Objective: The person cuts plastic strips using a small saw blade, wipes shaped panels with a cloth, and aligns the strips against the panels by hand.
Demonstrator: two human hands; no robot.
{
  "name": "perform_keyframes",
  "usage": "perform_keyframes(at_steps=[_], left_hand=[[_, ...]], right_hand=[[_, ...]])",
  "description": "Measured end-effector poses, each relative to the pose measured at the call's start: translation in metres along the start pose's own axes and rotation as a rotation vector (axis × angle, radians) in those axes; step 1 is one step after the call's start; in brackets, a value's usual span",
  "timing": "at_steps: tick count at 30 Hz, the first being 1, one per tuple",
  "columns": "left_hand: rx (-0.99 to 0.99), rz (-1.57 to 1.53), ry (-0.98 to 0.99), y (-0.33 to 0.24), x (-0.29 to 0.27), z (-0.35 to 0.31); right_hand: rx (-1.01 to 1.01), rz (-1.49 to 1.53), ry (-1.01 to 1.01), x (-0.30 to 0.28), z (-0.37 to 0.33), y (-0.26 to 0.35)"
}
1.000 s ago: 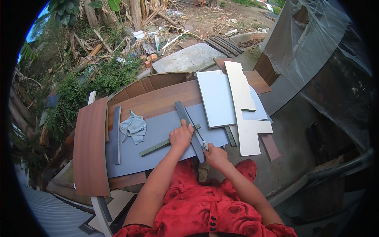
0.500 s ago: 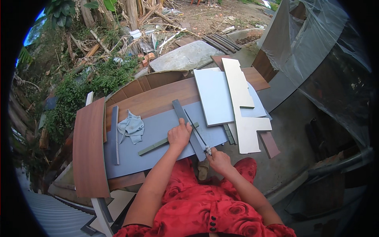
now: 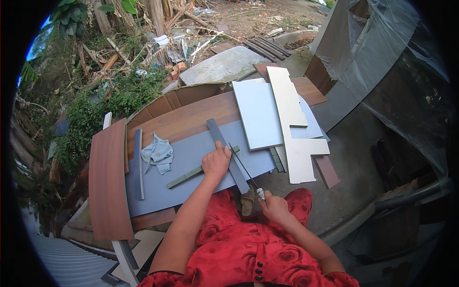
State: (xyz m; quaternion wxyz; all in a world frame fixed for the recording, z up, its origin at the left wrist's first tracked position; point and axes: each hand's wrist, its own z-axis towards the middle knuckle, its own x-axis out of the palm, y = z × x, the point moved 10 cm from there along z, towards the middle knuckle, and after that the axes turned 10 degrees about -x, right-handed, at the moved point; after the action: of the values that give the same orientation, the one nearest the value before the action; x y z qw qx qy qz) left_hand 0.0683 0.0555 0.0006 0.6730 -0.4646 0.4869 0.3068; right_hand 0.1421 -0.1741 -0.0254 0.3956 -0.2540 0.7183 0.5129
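My left hand (image 3: 216, 161) is closed on a narrow grey board strip (image 3: 218, 132), holding it down across a thinner green-edged strip (image 3: 184, 177). Both strips rest on a large grey panel (image 3: 191, 198). In my right hand (image 3: 276, 207) is the pale handle of a thin-bladed handsaw (image 3: 260, 193), fingers wrapped round it. Its dark blade slants up and left, close along the right side of the grey strip, the tip near my left fingers. Whether the teeth touch the strip cannot be made out.
Left on the panel lie a pale blue cloth (image 3: 158, 153) and another grey strip (image 3: 138, 165). A brown wood-grain board (image 3: 109, 182) stands beyond them. White panels (image 3: 258, 115) and a notched cream board (image 3: 287, 105) are stacked at right. Plastic sheeting (image 3: 382, 52) hangs far right.
My right hand has drawn the saw back toward me and to the right. My left hand and the grey strip stay in nearly the same place.
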Motion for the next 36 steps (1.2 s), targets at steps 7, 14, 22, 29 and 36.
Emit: perform_keyframes(at_steps=[7, 14, 22, 29, 36], left_hand=[[-0.03, 0.01, -0.029, 0.001, 0.002, -0.001], [-0.033, -0.012, -0.001, -0.001, 0.003, 0.0], [0.015, 0.007, -0.042, -0.004, 0.001, -0.001], [-0.027, 0.007, -0.032, -0.002, 0.002, 0.001], [0.005, 0.008, 0.005, -0.005, -0.001, -0.001]], right_hand=[[-0.084, 0.013, -0.079, -0.005, 0.054, 0.015], [0.026, 0.013, 0.007, 0.006, -0.023, -0.013], [-0.041, 0.016, -0.067, 0.0, 0.053, 0.006], [-0.017, -0.013, -0.015, 0.007, -0.007, -0.01], [-0.058, 0.017, -0.094, -0.001, 0.032, 0.002]])
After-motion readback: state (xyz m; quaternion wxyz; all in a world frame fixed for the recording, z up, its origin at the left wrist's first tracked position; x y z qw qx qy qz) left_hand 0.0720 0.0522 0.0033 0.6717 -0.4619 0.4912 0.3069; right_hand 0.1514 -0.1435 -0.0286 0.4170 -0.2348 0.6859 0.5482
